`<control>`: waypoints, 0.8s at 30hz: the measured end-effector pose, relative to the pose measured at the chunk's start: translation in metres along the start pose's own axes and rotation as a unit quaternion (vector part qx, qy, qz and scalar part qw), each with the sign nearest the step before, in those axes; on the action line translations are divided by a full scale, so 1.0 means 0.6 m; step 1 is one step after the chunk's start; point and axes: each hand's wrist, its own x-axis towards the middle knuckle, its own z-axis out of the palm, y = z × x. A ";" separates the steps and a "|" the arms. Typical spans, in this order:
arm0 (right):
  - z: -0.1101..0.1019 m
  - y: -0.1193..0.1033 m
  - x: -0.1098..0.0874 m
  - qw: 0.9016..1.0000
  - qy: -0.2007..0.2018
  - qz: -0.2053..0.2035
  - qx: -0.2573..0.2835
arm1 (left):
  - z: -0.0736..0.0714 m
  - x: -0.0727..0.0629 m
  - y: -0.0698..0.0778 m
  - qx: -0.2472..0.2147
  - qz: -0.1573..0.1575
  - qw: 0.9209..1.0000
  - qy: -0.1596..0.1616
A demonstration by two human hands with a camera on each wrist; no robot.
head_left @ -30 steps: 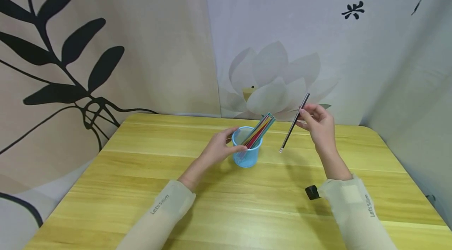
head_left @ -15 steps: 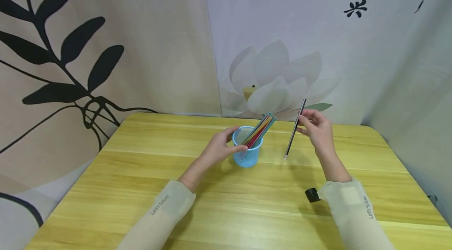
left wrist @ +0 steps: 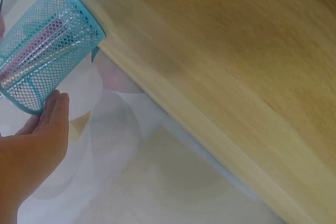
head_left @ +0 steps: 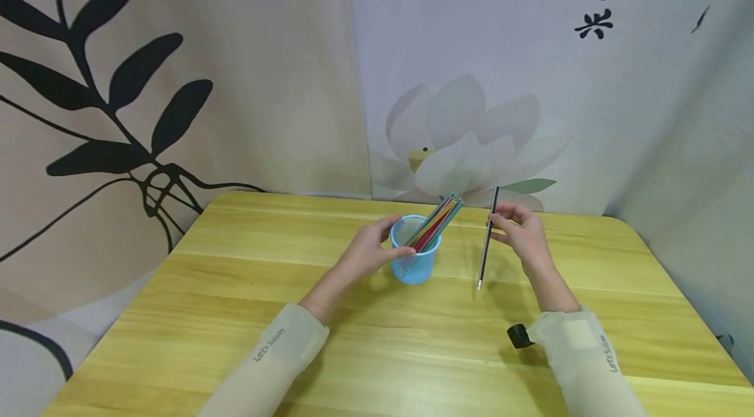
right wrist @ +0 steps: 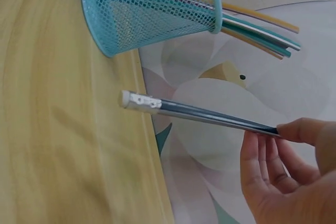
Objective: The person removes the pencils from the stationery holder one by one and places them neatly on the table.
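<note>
The loose pencil [head_left: 487, 247], dark-barrelled with a pale eraser [right wrist: 124, 99] in a silvery ferrule, is in the right hand [head_left: 521, 234], to the left of the palm and to the right of the mesh pen cup [head_left: 415, 270], well apart from the cup. The right grip is a pinch: thumb and fingertips clamp the barrel in its upper part, leaving most of its length hanging below. Its long axis runs steeply, eraser end low and a little to the left, the other end up and slightly to the right. The eraser is low, near the surface [head_left: 353, 351]; I cannot tell for sure whether it touches.

The blue cup stands upright on the surface, in the left hand's [head_left: 374, 247] keeping. That grip is curled round the upper part of the cup from its left, thumb across the near side by the rim, fingers going behind, so the left hand is the nearer one to the cup and the right the nearer one to the pencil. Inside, a bundle of coloured pencils [head_left: 436, 224] leans right, its tops jutting past the rim toward the pencil, more tilted than the pencil is
</note>
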 end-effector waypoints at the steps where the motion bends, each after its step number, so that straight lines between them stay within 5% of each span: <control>1: 0.000 0.002 0.001 1.000 -0.002 0.004 0.000 | 0.000 0.000 0.000 0.001 -0.002 1.000 0.000; 24: 0.006 0.056 0.019 0.996 -0.018 0.072 -0.044 | -0.001 -0.001 0.001 0.018 -0.009 1.000 0.002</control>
